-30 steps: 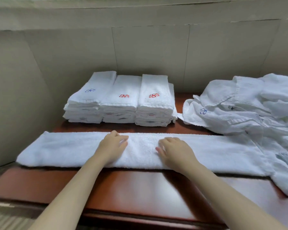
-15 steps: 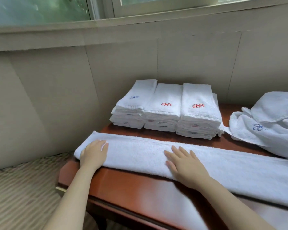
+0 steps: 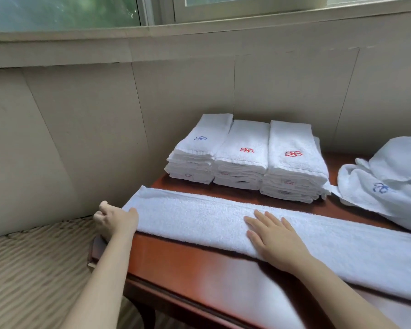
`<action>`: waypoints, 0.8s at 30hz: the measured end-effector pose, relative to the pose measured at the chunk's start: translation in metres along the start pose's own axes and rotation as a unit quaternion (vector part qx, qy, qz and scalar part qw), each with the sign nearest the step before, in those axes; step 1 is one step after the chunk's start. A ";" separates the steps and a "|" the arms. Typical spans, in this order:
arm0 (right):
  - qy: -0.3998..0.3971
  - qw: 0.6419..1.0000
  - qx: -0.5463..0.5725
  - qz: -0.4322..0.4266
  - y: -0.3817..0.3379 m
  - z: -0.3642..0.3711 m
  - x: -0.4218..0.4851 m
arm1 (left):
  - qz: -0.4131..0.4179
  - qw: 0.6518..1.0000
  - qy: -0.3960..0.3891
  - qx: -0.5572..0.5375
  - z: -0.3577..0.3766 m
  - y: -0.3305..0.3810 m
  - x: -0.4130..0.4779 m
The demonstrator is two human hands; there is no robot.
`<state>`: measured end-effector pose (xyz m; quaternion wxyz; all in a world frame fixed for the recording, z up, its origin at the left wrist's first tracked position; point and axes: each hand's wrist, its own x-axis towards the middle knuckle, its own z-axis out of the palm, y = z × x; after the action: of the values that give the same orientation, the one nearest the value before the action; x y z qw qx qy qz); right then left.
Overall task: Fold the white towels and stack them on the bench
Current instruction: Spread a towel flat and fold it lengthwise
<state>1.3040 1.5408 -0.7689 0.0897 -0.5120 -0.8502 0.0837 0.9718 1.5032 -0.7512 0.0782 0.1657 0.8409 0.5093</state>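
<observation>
Beige wall panels fill the upper frame under a window sill; striped carpet lies lower left. We note a red-brown wooden bench running from centre to lower right. A long folded white towel stretches across it. Our left hand, at centre left, grips the towel's left end, fingers curled round the edge. Our right hand, well apart, lies flat on the towel, fingers straight. Behind, three stacks of folded towels sit side by side; at right edge, a heap of loose towels.
</observation>
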 end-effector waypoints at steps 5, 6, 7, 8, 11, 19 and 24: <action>0.021 1.000 -0.001 -0.005 -0.004 -0.002 -0.002 | -0.285 0.828 0.111 -0.469 0.006 0.045 -0.027; 0.029 1.000 -0.003 -0.006 -0.004 -0.002 -0.003 | -0.301 0.813 0.128 -0.481 0.008 0.048 -0.028; 0.038 0.999 -0.004 -0.006 -0.005 -0.002 -0.005 | -0.312 0.828 0.140 -0.444 0.010 0.049 -0.027; 0.046 0.999 -0.004 -0.005 -0.006 -0.002 -0.006 | -0.329 0.833 0.132 -0.424 0.013 0.050 -0.029; 0.060 0.998 0.006 -0.006 -0.008 -0.003 -0.010 | -0.276 0.911 0.016 -0.306 0.020 0.050 -0.044; 0.057 0.716 0.679 0.151 0.018 -0.050 -0.006 | 0.333 0.841 -0.415 -0.092 0.032 0.108 -0.162; 0.014 0.607 0.750 0.263 0.063 -0.058 -0.027 | 0.352 0.665 -0.654 0.080 0.033 0.105 -0.195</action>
<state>1.3842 1.5485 -0.7291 0.4285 -0.4685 -0.3174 0.7043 1.1844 1.5049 -0.6814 0.4092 0.7455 0.4904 0.1904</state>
